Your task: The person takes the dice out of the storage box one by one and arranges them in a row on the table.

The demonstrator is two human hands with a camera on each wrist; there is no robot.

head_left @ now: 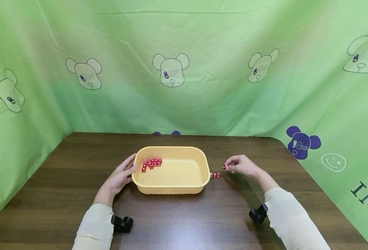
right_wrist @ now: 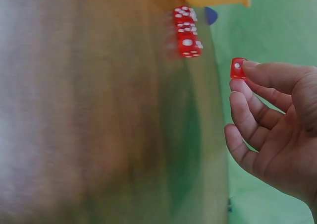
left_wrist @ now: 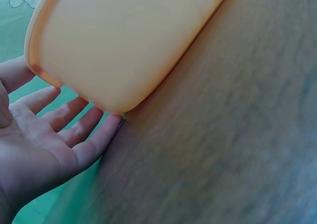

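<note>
Worktop (head_left: 171,222), brown, wood-grained, bearing all items. Basin (head_left: 177,173), one, pale yellow, rounded corners, set lengthwise across the middle of the worktop. Dice cluster (head_left: 152,162), red with white pips, lying at the left end of the basin floor, towards the back. Dice row (head_left: 215,175), red, on the worktop by the basin's right end; its inner end meets the rim in the head view, and whether it touches the wall cannot be told. Single die (right_wrist: 236,69), red, held up to the right of the row and apart from it. Right hand (head_left: 241,166): grip pinching the single die between thumb and forefinger, other fingers loosely bent. Left hand (head_left: 119,177): grip spread, fingertips against the outside of the basin's left end. The basin's left wall stands between this hand and the cluster; its right wall stands between the cluster and the row. Pale sleeves (head_left: 293,218), two, each with a black wrist device (head_left: 122,224) at the cuff. Green backdrop (head_left: 124,111), creased, behind and at both sides, printed with outlined bear heads, one purple bear head (head_left: 301,147) and a smiling face at right.
</note>
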